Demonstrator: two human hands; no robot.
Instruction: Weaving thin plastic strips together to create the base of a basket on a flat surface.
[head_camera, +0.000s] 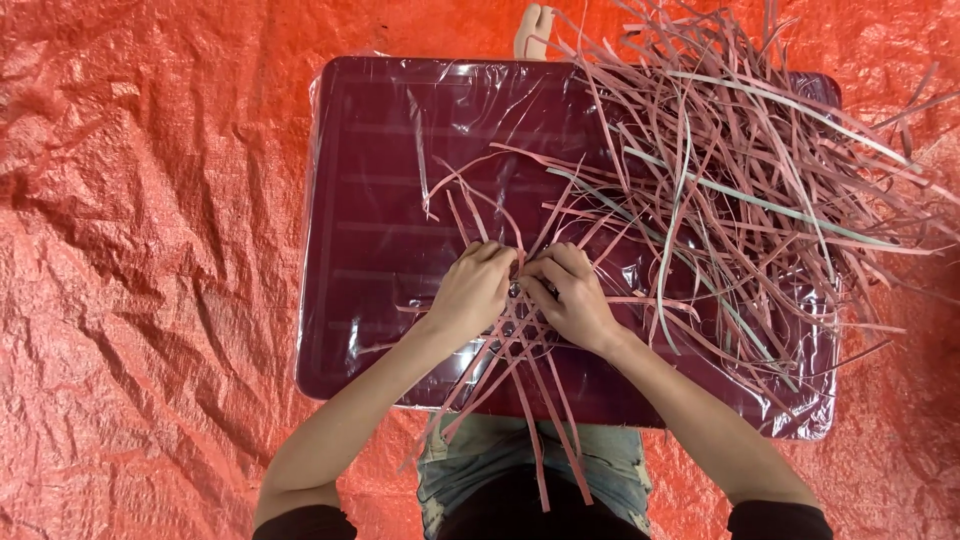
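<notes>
Orange tarp (150, 250): it covers the whole floor and is full of wrinkles. A strip that slides off the board would lie among the folds; I think it is easy to lose there.

Board (380, 200): a dark maroon flat board wrapped in clear shiny film, resting over the lap of the person. The film looks slippery, so the work may turn or slide under the fingers if the pressure is uneven.

Left hand (470, 290): fingers curled and pressed together, the tips pinching strips at the upper edge of the woven start. If this pinch loosens, I judge the crossing can spring open.

Woven start (520, 325): a small star-like crossing of pink strips, lying on the board near its front edge, mostly under and between the two hands. The free ends fan out toward the person and over the board edge. It has only a few crossings, so it probably does not hold its shape alone.

Right hand (575, 295): also curled, fingertips meeting those of the left hand and gripping strips at the same spot. A hard pull here could crease or split a thin strip.

Loose strip pile (740, 170): many long pink strips and some pale green ones, tangled on the right part of the board and hanging over its edge. Some reach to the right hand; a wrong strip may be caught and drag the pile.

Foot (535, 30): a bare foot shows beyond the far edge of the board, just beside the pile.
</notes>
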